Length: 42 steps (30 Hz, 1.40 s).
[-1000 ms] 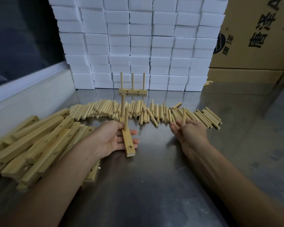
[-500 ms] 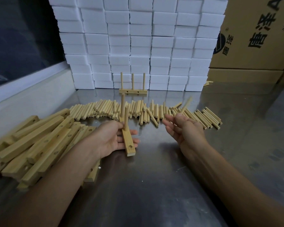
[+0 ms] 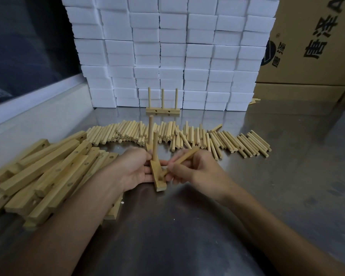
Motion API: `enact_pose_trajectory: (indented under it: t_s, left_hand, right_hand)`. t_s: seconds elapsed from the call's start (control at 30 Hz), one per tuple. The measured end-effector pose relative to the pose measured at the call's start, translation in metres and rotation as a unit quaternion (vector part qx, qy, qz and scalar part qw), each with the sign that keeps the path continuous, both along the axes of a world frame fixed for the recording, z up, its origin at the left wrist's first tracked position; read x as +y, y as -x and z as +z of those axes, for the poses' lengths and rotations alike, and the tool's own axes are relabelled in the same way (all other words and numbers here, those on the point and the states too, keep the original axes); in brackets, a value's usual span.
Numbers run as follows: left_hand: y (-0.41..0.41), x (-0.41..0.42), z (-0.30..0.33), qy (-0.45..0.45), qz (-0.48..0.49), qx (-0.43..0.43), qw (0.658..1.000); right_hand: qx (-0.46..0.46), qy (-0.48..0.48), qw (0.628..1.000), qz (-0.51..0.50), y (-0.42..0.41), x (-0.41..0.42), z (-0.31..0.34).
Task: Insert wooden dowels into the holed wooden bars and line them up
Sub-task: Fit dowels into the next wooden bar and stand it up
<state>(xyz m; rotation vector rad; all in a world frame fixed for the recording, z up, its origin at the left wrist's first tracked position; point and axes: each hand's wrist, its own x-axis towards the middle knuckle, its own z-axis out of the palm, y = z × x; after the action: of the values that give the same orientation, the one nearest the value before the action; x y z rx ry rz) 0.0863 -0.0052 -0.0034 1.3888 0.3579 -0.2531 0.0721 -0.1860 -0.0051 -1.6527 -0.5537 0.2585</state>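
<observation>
Right hand (image 3: pixel 199 172) brought dowel (image 3: pixel 180 161) to bar (image 3: pixel 157 176) — bare steel tabletop (image 3: pixel 187 236) nearside

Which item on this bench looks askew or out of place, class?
Mostly tidy. The third dowel in the right hand leans steeply over the held bar, not yet upright like its two neighbours. The spare bars lie in a loose heap, and stray dowels sit by the cardboard box.

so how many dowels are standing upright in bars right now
5. Three stand in the finished bar by the white blocks: left, middle, right. Two stand in the bar held by the left hand: far, near.
</observation>
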Motion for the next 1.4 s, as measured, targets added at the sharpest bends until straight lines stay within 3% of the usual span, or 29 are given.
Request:
enact_pose_trajectory:
  t_s: [0.43, 0.6, 0.73, 1.4]
  left_hand:
    - [0.000, -0.002, 0.001, -0.016, -0.002, 0.000, 1.000]
    - [0.000, -0.002, 0.001, -0.031, -0.005, -0.006, 0.999]
    - [-0.001, -0.002, 0.000, -0.034, -0.011, -0.013, 0.999]
    - [0.003, -0.005, 0.004, -0.041, -0.014, -0.023, 0.999]
  right_hand:
    - [-0.146, 0.152, 0.977, -0.041, 0.001, 0.005, -0.007]
    - [-0.250, 0.247, 0.935, -0.054, 0.004, 0.008, -0.004]
    - [-0.309, 0.246, 0.918, -0.037, 0.006, 0.012, -0.001]
    - [-0.249, 0.173, 0.948, -0.097, 0.014, 0.021, -0.012]
